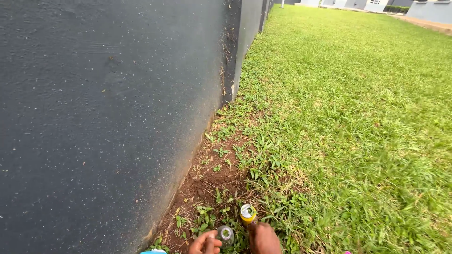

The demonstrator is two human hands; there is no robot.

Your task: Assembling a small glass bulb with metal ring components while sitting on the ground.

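At the bottom edge of the head view, my left hand (205, 245) touches a clear bottle (225, 234) lying in the weeds, its open mouth toward the camera. My right hand (263, 239) sits just right of it, closed around the lower end of a yellow can (247, 214) with a silver top. Both hands are cut off by the frame edge, so the fingers are only partly visible. A bit of light blue object (153, 251) shows at the bottom left of the hands.
A dark grey rough wall (108, 117) fills the left side, with a bare soil strip (212, 178) and small weeds along its base. A mown lawn (353, 117) stretches right and far ahead to pale buildings (376, 4).
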